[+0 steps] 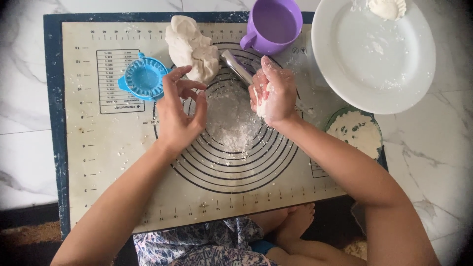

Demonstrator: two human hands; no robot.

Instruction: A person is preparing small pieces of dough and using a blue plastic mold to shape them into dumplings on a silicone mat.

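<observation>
bare feet [295,221] and a patterned garment [207,246] are seen nearest the camera, tucked under the near edge of a pastry mat [98,172] marked with rings and rulers, laid on a marble surface [24,123]. over the middle of the mat both hands are held above a scatter of flour [229,120]. a small piece of dough [259,104] is clasped in the right hand [276,96], the floured fingers curled round it so that only its edge is shown. nothing is gripped by the left hand [180,116]; its fingers are spread loose and turned toward the right hand, close to it but apart

just left of the left hand a blue dumpling press [144,78] is laid open and empty. a large lump of dough [193,47] is left at the far side of the mat, with a metal utensil [236,66] beside it and a purple cup [273,22] beyond. a bowl of pale filling [357,132] is set at the right, seemingly well filled

on the white plate [374,64] at the far right only one shaped dumpling [388,7] is seen at the frame edge. the work is judged to be early: one piece finished, one being shaped, and most of the dough not yet portioned
</observation>
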